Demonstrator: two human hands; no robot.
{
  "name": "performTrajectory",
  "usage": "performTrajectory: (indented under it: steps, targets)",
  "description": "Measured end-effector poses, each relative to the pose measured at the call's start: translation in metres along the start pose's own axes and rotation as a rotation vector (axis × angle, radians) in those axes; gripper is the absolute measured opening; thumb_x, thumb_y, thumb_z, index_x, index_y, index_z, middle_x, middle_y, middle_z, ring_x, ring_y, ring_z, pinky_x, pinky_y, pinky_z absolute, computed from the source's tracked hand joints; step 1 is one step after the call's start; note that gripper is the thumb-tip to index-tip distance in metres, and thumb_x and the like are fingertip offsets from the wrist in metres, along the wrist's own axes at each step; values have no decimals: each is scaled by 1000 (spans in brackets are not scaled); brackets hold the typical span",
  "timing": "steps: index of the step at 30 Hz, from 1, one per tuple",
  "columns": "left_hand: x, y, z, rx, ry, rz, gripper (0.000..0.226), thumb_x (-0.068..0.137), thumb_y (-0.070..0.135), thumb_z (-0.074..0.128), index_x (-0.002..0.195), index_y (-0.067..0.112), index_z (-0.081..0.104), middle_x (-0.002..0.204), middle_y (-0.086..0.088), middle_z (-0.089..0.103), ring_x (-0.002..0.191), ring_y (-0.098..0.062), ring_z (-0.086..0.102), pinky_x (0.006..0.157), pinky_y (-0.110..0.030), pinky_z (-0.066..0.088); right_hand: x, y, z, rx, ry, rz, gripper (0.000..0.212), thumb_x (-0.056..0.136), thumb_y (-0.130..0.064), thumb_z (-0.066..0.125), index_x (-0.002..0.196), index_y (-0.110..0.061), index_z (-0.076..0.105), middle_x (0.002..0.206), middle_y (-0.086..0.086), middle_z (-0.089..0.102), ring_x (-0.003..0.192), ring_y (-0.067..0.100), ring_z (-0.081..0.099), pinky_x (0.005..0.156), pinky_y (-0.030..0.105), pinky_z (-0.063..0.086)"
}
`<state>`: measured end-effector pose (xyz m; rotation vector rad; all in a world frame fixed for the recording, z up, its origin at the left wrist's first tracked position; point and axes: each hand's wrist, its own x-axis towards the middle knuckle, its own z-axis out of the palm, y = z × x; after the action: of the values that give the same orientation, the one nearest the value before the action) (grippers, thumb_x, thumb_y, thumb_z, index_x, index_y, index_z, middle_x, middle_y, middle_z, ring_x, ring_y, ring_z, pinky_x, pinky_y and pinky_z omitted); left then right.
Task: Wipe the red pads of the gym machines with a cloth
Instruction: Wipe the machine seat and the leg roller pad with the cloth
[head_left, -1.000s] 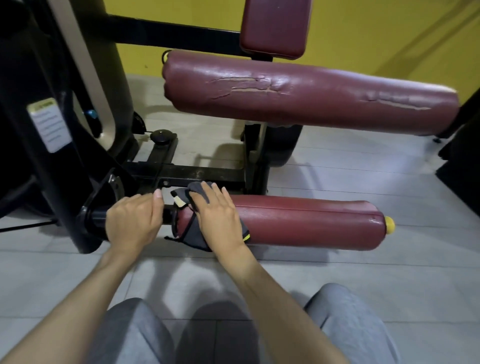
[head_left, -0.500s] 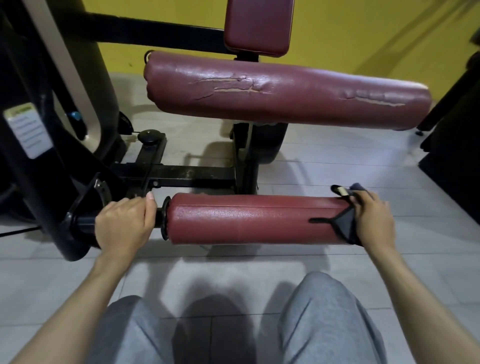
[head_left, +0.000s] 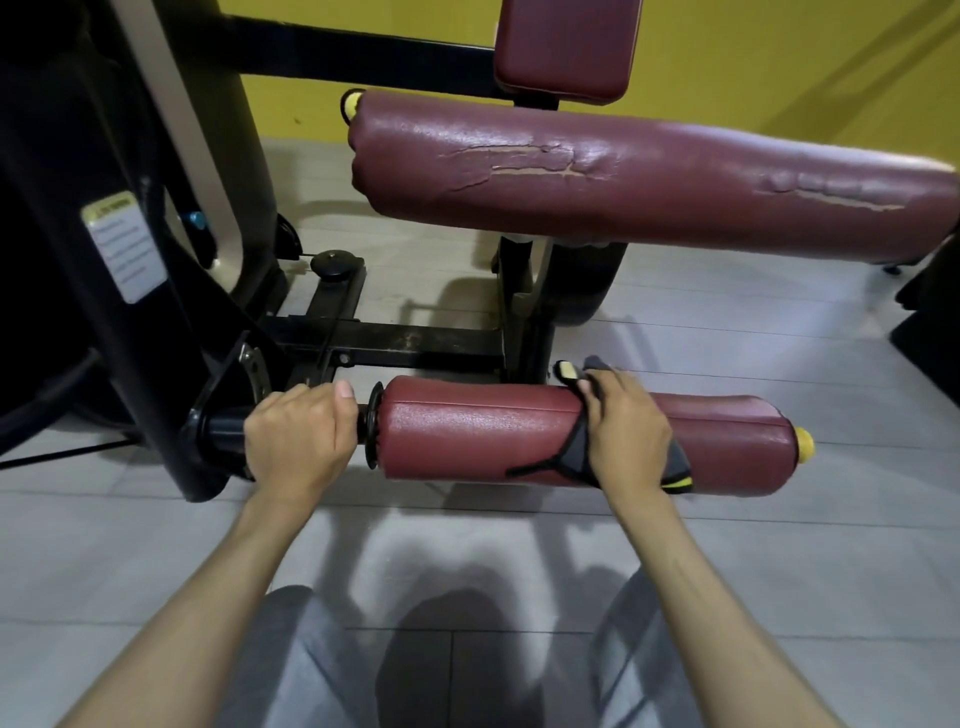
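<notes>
Open floor (head_left: 727, 551) lies before the lower red pad (head_left: 467, 431) and past its right end. Behind, the black crossbar (head_left: 415, 345) sits close; the upper red pad (head_left: 649, 182) overhangs farther back; the black upright (head_left: 130, 364) walls the left.

A right hand (head_left: 626, 431) is covering most of the dark cloth (head_left: 569, 457) on the lower roller pad (head_left: 467, 426). Left of that pad, a left hand (head_left: 296, 436) is hiding part of the black bar (head_left: 223, 423), and the print on the label (head_left: 124, 247) is blurring beyond reading.
</notes>
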<state>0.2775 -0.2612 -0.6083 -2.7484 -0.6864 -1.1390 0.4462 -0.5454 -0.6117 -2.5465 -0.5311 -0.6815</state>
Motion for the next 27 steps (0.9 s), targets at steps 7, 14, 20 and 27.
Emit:
performTrajectory:
  steps: [7,14,20,27]
  targets:
    - [1,0,-3,-72,11,-54,56,102,32,27,53,12,46,47,-6,45,44,-32,50,51,-27,26,-35,-125,47,231,-69,-192,22,97,-21,66,115,-11,74,130,8,70,130,30,60,114,43,45]
    - [-3,-6,-5,-166,-44,-127,63,105,39,15,58,11,47,50,-2,43,44,-27,43,47,-31,27,-79,-121,42,518,-167,-480,18,101,-14,60,116,-11,71,145,-1,60,147,21,42,122,43,33]
    - [-6,-5,-16,-136,-39,17,49,103,31,35,56,19,39,49,-1,44,46,-25,45,53,-28,22,-98,-95,22,657,-296,-534,21,106,-19,59,120,-10,71,141,0,62,146,14,43,122,40,34]
    - [1,-11,-60,-279,-440,151,33,103,34,40,71,24,42,67,9,40,65,-19,50,85,-38,53,-61,-103,-68,703,-457,-147,27,109,-33,49,123,-25,69,137,-18,61,138,-3,46,109,22,41]
